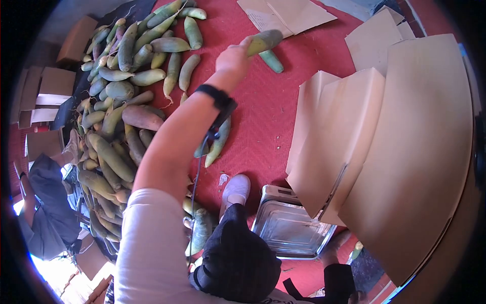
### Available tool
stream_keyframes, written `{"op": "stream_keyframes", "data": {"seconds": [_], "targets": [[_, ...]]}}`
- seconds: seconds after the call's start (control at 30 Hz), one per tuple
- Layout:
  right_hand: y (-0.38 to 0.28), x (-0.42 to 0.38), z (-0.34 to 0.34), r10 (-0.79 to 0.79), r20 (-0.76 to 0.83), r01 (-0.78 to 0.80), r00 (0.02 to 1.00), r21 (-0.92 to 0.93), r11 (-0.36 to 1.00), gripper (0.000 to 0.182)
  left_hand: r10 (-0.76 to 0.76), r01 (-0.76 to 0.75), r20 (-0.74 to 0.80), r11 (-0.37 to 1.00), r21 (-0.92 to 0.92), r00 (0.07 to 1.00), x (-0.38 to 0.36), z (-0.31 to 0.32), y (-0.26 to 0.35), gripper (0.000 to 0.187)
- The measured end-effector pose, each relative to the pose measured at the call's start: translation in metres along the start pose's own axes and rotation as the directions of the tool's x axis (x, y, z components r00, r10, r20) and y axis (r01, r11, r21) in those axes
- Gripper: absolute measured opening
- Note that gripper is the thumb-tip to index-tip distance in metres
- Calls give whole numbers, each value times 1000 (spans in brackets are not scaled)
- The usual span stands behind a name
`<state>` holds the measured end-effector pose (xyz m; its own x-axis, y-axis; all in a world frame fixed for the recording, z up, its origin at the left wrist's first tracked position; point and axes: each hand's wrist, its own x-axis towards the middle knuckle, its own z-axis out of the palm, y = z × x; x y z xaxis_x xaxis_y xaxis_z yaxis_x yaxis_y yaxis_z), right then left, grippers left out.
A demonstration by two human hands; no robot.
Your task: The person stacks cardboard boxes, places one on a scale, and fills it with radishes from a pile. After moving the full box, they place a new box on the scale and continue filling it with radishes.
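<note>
Red floor covering: spreads out beneath the left hand and back towards the person's body.

Large folded cardboard: stands to the right of the left hand and nearer the body, its lower edge overlapping a corner of the metal tray.

Heap of radishes: long, mostly green, a few reddish; lies left of the left hand and runs back beside the forearm. Several loose ones lie at its edge.

Other person: dark clothing, partly visible beyond the heap, far to the left of the hand.

Metal tray: shallow, shiny, well back from the left hand, on the body side.

Flat cardboard: on the floor just beyond the left hand.

Light shoe: between the left hand and the body, left of the tray.

Held radish: green, in the left hand. Fingers are closed around its near end; the far end points right, past the hand.

Second radish: on the floor, just right of the left hand, partly behind the held one.

Black wristband: directly behind the left hand, thin cable hanging from it.

Right hand: cannot be identified with certainty, grip cannot be told. A bare limb shows near the tray's right side.
</note>
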<state>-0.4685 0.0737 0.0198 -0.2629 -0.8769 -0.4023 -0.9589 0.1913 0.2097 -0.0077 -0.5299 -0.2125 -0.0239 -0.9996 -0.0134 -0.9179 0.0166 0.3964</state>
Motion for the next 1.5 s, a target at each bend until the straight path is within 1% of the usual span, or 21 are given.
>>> {"op": "stream_keyframes", "data": {"seconds": [0.13,0.3,0.37,0.43,0.47,0.53,0.57,0.6,0.63,0.77,0.8,0.9,0.97,1.0,1.07,1.1,1.17,1.3,1.37,1.43,1.5], "targets": [[13,-2,7,-24,5,24,1000,27,999,18,-48,30,104,985,173,993,17,27,8,53],[19,-8,16,12,39,-18,999,179,984,19,43,-131,214,899,418,976,-22,-10,18,56],[12,-5,12,-19,-40,24,999,134,991,18,53,-133,217,920,369,975,-63,-26,-10,58],[1,-1,-2,-1,3,0,1000,145,989,18,-19,-79,258,927,366,966,-101,-47,-27,58],[-1,1,-5,18,47,-25,999,153,988,18,-4,-60,197,947,315,980,-124,-47,-47,59],[-1,0,-3,22,54,-30,998,148,989,18,-40,-16,263,978,206,964,-161,-71,-75,58],[0,0,-1,29,58,-37,998,141,989,17,-107,51,389,987,151,915,-178,-80,-93,56],[1,0,2,37,60,-45,997,134,990,17,-124,153,326,986,-65,937,-203,-88,-103,55],[-1,-4,6,52,66,-60,996,133,989,16,-148,224,268,934,-279,952,-223,-94,-108,54],[-7,-8,0,34,88,-37,996,31,999,16,-258,427,391,788,-443,883,-255,-130,-100,54],[-9,-8,-2,12,82,-8,997,-48,999,16,-261,428,389,787,-445,884,-254,-136,-95,54],[-3,-16,8,33,79,-36,996,27,999,18,-133,260,296,857,-445,946,-239,-140,-85,52],[-3,-17,9,44,91,-46,995,22,999,20,-37,83,154,951,-299,987,-219,-132,-82,51],[-3,-18,9,56,105,-58,993,18,998,21,-36,82,154,950,-302,987,-208,-124,-84,51],[-7,-20,7,61,109,-56,992,-52,997,24,-8,11,48,998,-55,999,-188,-98,-93,54],[-8,-22,6,62,112,-48,992,-120,992,26,-7,10,52,998,-56,999,-177,-85,-98,54],[3,-32,21,84,111,-77,990,-64,995,28,-113,84,105,965,248,988,-163,-63,-108,59],[3,-37,21,152,219,-140,964,-70,988,34,-83,45,122,957,287,989,-183,-61,-126,64],[-15,-26,4,168,268,-149,949,-90,985,33,-214,127,205,920,371,955,-208,-67,-115,65],[-19,-30,2,191,319,-162,928,-117,980,32,-194,116,190,927,357,963,-227,-69,-115,65],[-17,-38,12,39,134,-25,990,-111,994,28,-174,89,198,922,376,965,-246,-72,-112,65]]}}
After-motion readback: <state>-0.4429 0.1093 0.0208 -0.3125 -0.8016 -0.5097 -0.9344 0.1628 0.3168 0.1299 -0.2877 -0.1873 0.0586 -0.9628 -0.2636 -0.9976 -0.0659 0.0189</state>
